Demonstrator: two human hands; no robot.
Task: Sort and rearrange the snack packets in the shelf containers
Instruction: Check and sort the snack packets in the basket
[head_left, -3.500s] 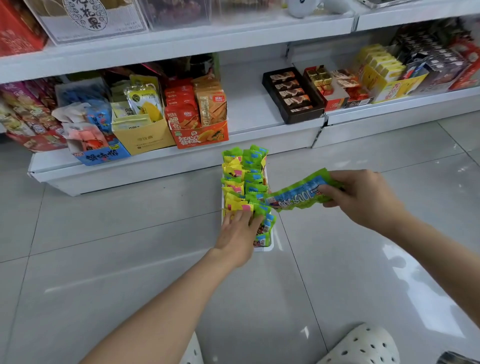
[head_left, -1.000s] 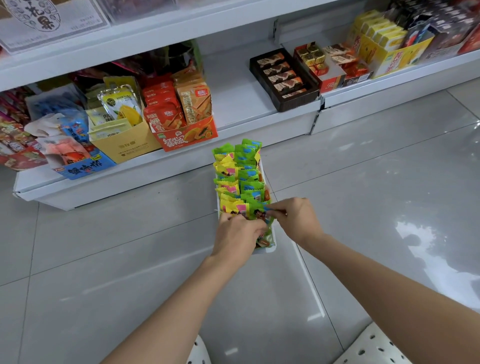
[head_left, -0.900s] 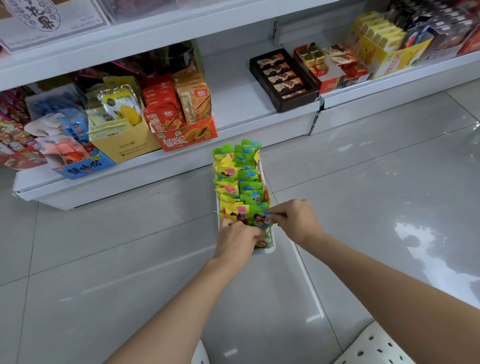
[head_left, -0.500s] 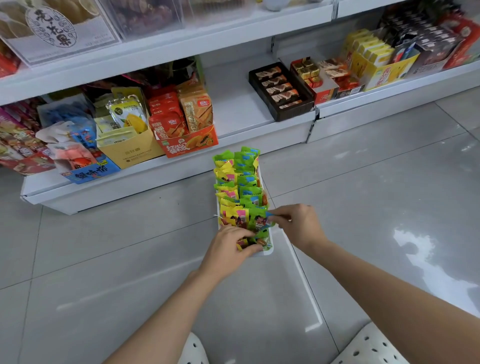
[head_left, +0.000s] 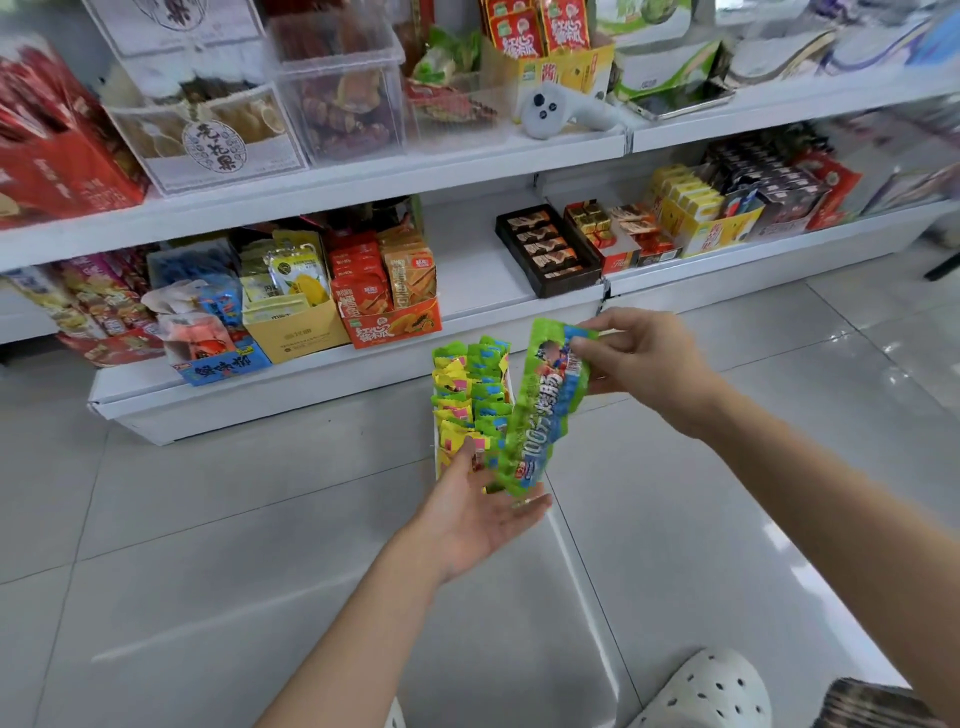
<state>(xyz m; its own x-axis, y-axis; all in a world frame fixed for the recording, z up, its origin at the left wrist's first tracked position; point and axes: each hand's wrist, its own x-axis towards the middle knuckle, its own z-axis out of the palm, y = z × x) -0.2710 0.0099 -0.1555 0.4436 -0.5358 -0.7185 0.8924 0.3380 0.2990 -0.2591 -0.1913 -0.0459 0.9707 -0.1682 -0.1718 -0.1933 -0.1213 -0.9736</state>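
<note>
A narrow white container (head_left: 435, 451) stands on the floor in front of the bottom shelf, packed with rows of yellow and green snack packets (head_left: 470, 389). My right hand (head_left: 641, 353) pinches the top of a long green and blue packet (head_left: 545, 410), which hangs slanting down over the container's right side. My left hand (head_left: 480, 512) is palm up with straight fingers under the packet's lower end, at the near end of the container. The container's near end is hidden behind my left hand.
The bottom shelf (head_left: 291, 395) carries a blue box, a yellow box (head_left: 293, 325), an orange box (head_left: 389, 317), a dark chocolate tray (head_left: 548, 249) and more boxes to the right. There is a bare gap on the shelf beside the orange box. White clogs (head_left: 711, 691) are at the bottom edge.
My right hand has lifted a long green and blue packet up out of the container's near end. My left hand has turned palm up beneath it. The view has tilted upward.
</note>
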